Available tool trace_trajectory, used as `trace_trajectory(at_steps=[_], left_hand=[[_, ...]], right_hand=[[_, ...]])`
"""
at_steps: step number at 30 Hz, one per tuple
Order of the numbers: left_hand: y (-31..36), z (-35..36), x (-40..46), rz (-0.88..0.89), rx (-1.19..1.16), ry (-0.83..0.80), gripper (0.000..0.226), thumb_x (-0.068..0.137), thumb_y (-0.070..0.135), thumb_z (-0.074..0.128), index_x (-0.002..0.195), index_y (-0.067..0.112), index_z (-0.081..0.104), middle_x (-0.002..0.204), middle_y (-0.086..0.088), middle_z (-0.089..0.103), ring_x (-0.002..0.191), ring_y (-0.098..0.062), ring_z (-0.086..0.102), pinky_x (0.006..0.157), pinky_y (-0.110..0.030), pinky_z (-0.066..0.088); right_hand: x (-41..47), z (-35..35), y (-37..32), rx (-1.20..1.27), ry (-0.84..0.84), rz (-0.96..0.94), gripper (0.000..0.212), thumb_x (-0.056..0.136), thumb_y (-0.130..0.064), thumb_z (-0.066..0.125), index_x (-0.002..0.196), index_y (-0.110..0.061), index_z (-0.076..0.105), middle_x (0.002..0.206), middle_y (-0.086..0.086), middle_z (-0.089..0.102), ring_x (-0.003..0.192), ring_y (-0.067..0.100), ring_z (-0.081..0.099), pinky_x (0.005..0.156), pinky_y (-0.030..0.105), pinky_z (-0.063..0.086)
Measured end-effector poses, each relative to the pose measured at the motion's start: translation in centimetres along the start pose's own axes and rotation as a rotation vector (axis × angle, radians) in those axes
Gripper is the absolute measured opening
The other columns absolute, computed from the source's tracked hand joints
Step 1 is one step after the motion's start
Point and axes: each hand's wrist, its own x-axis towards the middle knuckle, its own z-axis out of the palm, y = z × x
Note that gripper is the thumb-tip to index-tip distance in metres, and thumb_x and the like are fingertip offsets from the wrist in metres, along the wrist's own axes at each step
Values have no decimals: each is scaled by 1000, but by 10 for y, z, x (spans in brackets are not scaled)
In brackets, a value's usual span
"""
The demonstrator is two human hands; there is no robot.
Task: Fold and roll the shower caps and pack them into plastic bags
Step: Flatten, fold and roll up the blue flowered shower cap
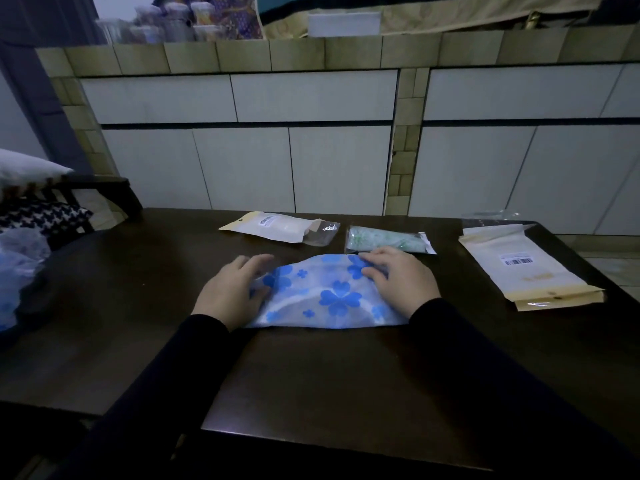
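Hands on a folded shower cap (325,296), white with blue flower print, lying flat near the middle of the dark wooden tabletop (311,375). Left hand (232,289) spread at the cap's left end, fingers loosely extended, fingertips resting on the fabric edge, gripping nothing. Right hand (398,278) over the cap's upper right corner, fingers bent down onto the fabric, thumb tucked toward the print; whether pinching a fold or only pressing, impossible to tell. Black sleeves (460,341) running from both wrists back to the near edge. Straight folded edge of the cap toward the body, curved edge away. Just beyond the right hand, nearly touching its fingertips, a clear plastic bag with a rolled green cap (388,239) inside. Left of that, apart from the cap, a white pouch with a barcode label (277,227), its clear end open toward the right. Well to the right, near the tabletop's far right corner, a stack of flat white bags (523,268) with a barcode sticker on top, a clear bag edge showing behind. At the far left edge, a heap of blue-white crumpled plastic (17,271), partly cut off. Behind it, a houndstooth cushion (45,216) and a white pillow (27,168) on a dark seat. Beyond the tabletop, white cabinet doors (242,150) under a tiled counter (311,53) with blurred jars (166,24) on top.
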Motion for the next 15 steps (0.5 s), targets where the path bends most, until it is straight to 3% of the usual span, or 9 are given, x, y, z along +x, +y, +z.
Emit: trace_trajectory(at_steps=[2, 4, 6, 8, 10, 13, 15], left_hand=[[6, -2, 0, 142, 128, 204, 62, 77, 18, 69, 135, 25, 50, 123, -3, 58, 105, -25, 56, 79, -38, 44], [23, -1, 2, 243, 109, 310, 53, 82, 31, 59, 134, 22, 53, 128, -1, 59, 111, -21, 52, 81, -38, 41], [42, 5, 2, 267, 120, 162, 57, 88, 49, 36, 139, 25, 48, 141, 4, 52, 124, -20, 49, 87, -42, 39], [51, 16, 3, 171, 163, -140, 67, 92, 60, 15, 151, 29, 22, 157, 10, 25, 142, -18, 28, 104, -48, 31], [50, 24, 7, 70, 144, -356, 67, 96, 61, 13, 153, 28, 4, 161, 12, 7, 147, -17, 10, 113, -52, 16], [52, 24, 8, 22, 139, -438, 67, 97, 60, 16, 153, 28, 1, 161, 12, -3, 148, -15, 1, 115, -55, 7], [53, 22, 8, -11, 132, -486, 67, 96, 60, 18, 153, 30, -2, 161, 12, -7, 148, -14, -3, 115, -55, 2]], right_hand=[[-1, 1, -3, -90, -18, -60, 39, 97, -35, 51, 135, -30, 53, 125, -14, 53, 108, 8, 52, 84, 22, 42], [-2, 2, -9, -151, -20, -100, 41, 97, -35, 50, 138, -29, 50, 126, -11, 52, 110, 11, 50, 84, 24, 40], [-4, 2, -16, -268, -16, -112, 45, 97, -36, 48, 141, -30, 44, 131, -7, 48, 118, 15, 45, 93, 31, 37], [-8, 1, -24, -388, 40, -146, 47, 97, -35, 47, 143, -31, 39, 140, -5, 44, 126, 19, 40, 103, 41, 30], [-16, 0, -36, -409, 98, -238, 45, 97, -35, 46, 142, -29, 43, 142, -3, 45, 130, 21, 39, 105, 49, 26], [-21, 13, -46, -409, -156, -323, 48, 102, -44, 28, 147, -30, 33, 156, -3, 27, 145, 20, 17, 112, 57, 7], [-17, 21, -42, -322, -415, -207, 54, 101, -52, 18, 152, -35, 14, 161, -5, 6, 148, 17, -3, 113, 57, -4]])
